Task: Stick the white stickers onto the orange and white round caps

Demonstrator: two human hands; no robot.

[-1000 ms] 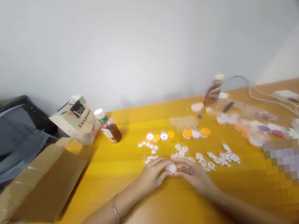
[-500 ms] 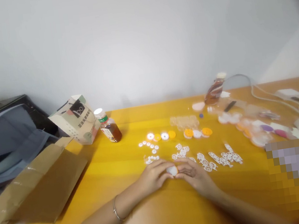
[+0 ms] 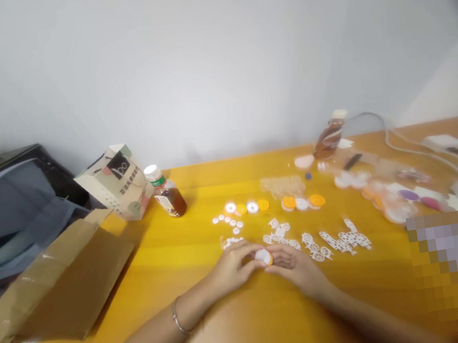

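Between my two hands is a small round white-and-orange plastic disc (image 3: 263, 257), its white face turned up toward me. My left hand (image 3: 237, 266) pinches its left side with thumb and fingertips. On the other side, the fingers of my right hand (image 3: 295, 267) curl round the orange edge. Just beyond my hands lie several white spoked plastic pieces (image 3: 279, 231), with more of them (image 3: 345, 243) to the right. Small white round caps (image 3: 233, 223) are scattered past my left hand. Behind them runs a row of white and orange discs (image 3: 252, 207).
A bottle with a white cap (image 3: 169, 195) and a paper bag (image 3: 121, 184) stand at the left, behind an open cardboard box (image 3: 64, 276). At the back are a clear plastic tray (image 3: 283, 186) and another bottle (image 3: 329, 138). Cables (image 3: 418, 146) cross the right side.
The disc has tilted slightly, so more of its white face shows. Both hands stay around it in nearly the same place, with the right fingers shifted a little.
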